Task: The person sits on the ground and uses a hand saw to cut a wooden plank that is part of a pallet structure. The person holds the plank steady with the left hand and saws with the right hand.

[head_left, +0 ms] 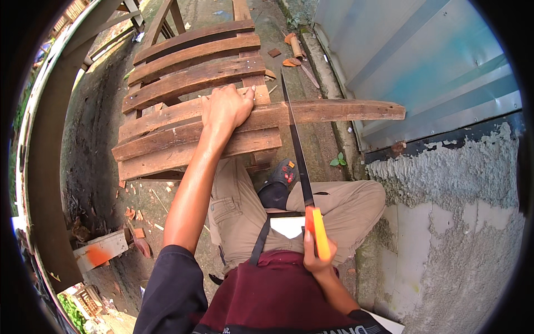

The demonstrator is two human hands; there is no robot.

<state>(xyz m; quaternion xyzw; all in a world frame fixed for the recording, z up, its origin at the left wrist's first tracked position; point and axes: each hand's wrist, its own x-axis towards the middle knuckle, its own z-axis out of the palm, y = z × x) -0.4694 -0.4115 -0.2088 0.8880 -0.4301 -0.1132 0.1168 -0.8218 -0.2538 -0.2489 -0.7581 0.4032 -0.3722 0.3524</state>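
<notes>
The right hand (319,255) grasps the orange-and-yellow handle (319,234) of a hand saw, with the fingers wrapped around the grip and the thumb laid along its left side. The saw's long dark blade (301,153) points forward, away from the person's torso, and crosses a long wooden board (347,111) just beyond the edge of a slatted wooden frame (196,77). The board lies crosswise over the near part of the frame; its right portion extends past the frame toward a corrugated metal panel (414,61). The left hand (227,107) is placed knuckles up over the board and the adjoining slat, to the left of the blade, with the forearm reaching up from below. Its fingers are bent, but their tips are largely concealed, so it cannot be told whether they clamp the wood or only press on it. The person's legs, in tan trousers (356,203), are bent on the near side of the frame, and a dark shoe (283,173) stands left of the blade. A small green plant (338,160) grows to the right of the blade, near a roughly plastered wall (445,172). A pale block with an orange patch (114,245) lies on the ground at lower left.
</notes>
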